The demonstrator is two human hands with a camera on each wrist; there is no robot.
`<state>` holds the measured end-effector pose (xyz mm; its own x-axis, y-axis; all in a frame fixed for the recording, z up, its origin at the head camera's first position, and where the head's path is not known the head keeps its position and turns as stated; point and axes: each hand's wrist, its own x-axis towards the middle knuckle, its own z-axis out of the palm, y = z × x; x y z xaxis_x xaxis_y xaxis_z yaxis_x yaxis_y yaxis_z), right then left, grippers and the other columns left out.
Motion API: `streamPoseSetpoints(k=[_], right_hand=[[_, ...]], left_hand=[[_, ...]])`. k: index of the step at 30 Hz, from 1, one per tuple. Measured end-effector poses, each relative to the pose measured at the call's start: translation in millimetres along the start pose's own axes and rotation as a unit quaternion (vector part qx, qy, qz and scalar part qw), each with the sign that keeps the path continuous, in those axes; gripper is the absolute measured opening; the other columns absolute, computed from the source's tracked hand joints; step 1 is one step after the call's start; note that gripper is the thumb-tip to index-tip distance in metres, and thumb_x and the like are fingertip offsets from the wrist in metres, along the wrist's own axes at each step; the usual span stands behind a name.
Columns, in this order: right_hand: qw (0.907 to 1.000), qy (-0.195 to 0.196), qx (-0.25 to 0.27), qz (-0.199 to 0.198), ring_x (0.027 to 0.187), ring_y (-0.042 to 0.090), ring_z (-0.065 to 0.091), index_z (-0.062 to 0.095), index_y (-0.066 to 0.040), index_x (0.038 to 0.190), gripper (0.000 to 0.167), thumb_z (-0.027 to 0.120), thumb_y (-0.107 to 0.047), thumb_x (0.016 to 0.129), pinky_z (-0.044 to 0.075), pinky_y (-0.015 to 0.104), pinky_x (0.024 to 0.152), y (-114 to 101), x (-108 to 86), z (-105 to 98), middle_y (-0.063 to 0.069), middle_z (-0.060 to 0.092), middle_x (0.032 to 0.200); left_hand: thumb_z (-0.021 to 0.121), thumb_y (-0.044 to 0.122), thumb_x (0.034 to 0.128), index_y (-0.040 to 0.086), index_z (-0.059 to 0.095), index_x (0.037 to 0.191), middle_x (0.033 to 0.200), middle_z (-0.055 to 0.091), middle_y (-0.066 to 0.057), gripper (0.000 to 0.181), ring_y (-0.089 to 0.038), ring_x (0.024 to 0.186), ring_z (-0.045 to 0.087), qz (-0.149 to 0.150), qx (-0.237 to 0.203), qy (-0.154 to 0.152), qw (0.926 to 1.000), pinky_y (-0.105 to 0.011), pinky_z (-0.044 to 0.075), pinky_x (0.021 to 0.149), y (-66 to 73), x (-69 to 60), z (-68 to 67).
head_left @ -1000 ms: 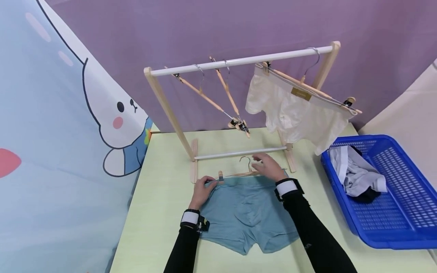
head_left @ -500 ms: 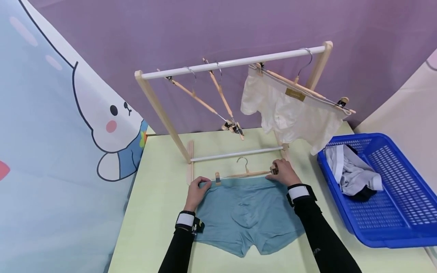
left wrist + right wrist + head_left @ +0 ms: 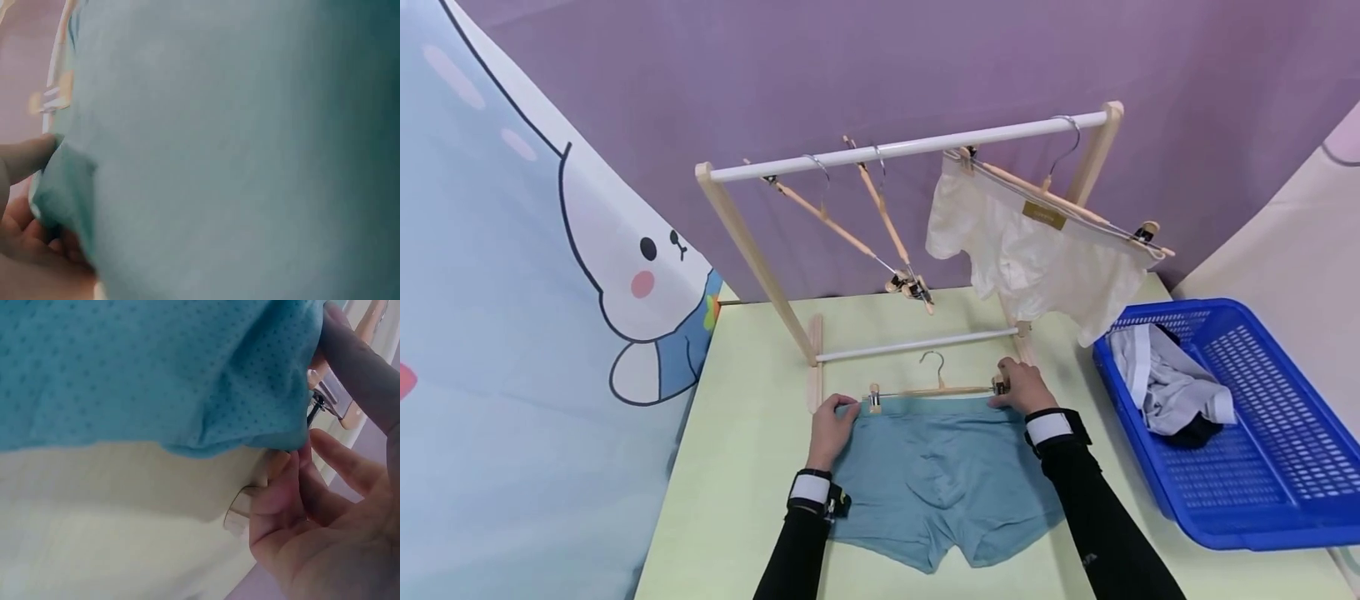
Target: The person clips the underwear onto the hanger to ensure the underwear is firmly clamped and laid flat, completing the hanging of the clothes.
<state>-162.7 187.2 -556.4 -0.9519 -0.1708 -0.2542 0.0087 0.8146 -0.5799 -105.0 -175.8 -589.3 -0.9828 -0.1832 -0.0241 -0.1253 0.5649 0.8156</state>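
Blue-green boxer briefs (image 3: 947, 479) lie front up and spread out on the table, waistband toward the rack. Along the waistband runs a wooden clip hanger (image 3: 936, 391), its hook pointing away; its left clip (image 3: 874, 398) is on the band. My left hand (image 3: 829, 432) pinches the band's left corner, just outside that clip. On the other side my right hand (image 3: 1027, 388) holds the band's right corner beside the right clip (image 3: 998, 384). In the right wrist view its thumb and fingers lie on either side of the cloth (image 3: 250, 394); their contact is partly hidden.
Behind the briefs stands a rack with a white rail (image 3: 970, 136). White underpants (image 3: 1037, 242) hang from a clip hanger at its right, with two bare hangers (image 3: 842, 227) at its left. A blue basket (image 3: 1262, 533) holding grey and black clothes (image 3: 1172, 383) stands at the right.
My right hand has moved right, from near the hanger's middle to the right clip and waistband corner. My left hand keeps its pinch on the left corner. The head view has shifted slightly.
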Motion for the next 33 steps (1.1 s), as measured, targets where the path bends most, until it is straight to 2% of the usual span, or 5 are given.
streamPoseSetpoints(k=[4, 8, 16, 24, 33], right_hand=[[0.9998, -0.003, 0.017, 0.003, 0.106, 0.046, 0.048, 0.051, 0.004, 0.129, 0.066, 0.086, -0.014, 0.077, 0.043, 0.051, 0.082, 0.4, 0.2, 1.6, 0.019, 0.058, 0.099], [0.9995, -0.016, 0.024, 0.01, 0.091, 0.034, 0.047, 0.058, -0.001, 0.102, 0.04, 0.086, -0.015, 0.077, 0.039, 0.043, 0.075, 1.4, 1.1, 2.2, 0.012, 0.056, 0.088], [0.9993, -0.028, -0.002, 0.023, 0.081, 0.029, 0.045, 0.054, -0.008, 0.071, 0.035, 0.086, -0.022, 0.076, 0.032, 0.041, 0.072, 1.4, 4.6, -1.2, 0.005, 0.05, 0.071], [0.9989, -0.014, -0.031, 0.031, 0.072, 0.027, 0.051, 0.047, -0.011, 0.069, 0.043, 0.086, -0.027, 0.076, 0.034, 0.044, 0.073, 0.5, 1.2, 0.6, 0.005, 0.049, 0.067], [0.9987, 0.011, -0.012, 0.048, 0.066, 0.023, 0.045, 0.041, -0.011, 0.073, 0.046, 0.085, -0.022, 0.078, 0.028, 0.047, 0.075, -3.1, -6.6, 4.8, 0.004, 0.044, 0.068]], left_hand=[[0.065, 0.019, 0.0969, 0.005, 0.069, 0.1, 0.103, 0.066, -0.014, 0.014, -0.028, 0.091, 0.063, 0.009, 0.015, 0.006, 0.9998, -0.041, 0.051, 0.077, 6.2, 3.3, -13.7], [0.067, 0.021, 0.0954, 0.005, 0.067, 0.095, 0.096, 0.062, -0.013, 0.016, -0.025, 0.082, 0.062, 0.027, 0.012, 0.099, 0.9947, -0.036, 0.049, 0.069, 22.4, 10.9, -37.7], [0.075, 0.029, 0.0885, 0.001, 0.051, 0.106, 0.103, 0.053, -0.013, 0.041, -0.024, 0.092, 0.052, 0.109, -0.094, 0.271, 0.9518, -0.032, 0.039, 0.08, 86.6, 48.0, -105.0], [0.078, 0.034, 0.0845, 0.006, 0.035, 0.125, 0.116, 0.043, -0.004, 0.066, -0.022, 0.112, 0.05, 0.197, -0.203, 0.233, 0.9305, -0.04, 0.044, 0.096, 160.0, 84.2, -149.2], [0.067, 0.024, 0.0925, 0.006, 0.045, 0.113, 0.103, 0.053, -0.012, 0.035, -0.01, 0.087, 0.05, 0.232, -0.264, 0.244, 0.9038, -0.026, 0.041, 0.079, 216.6, 92.1, -154.2]])
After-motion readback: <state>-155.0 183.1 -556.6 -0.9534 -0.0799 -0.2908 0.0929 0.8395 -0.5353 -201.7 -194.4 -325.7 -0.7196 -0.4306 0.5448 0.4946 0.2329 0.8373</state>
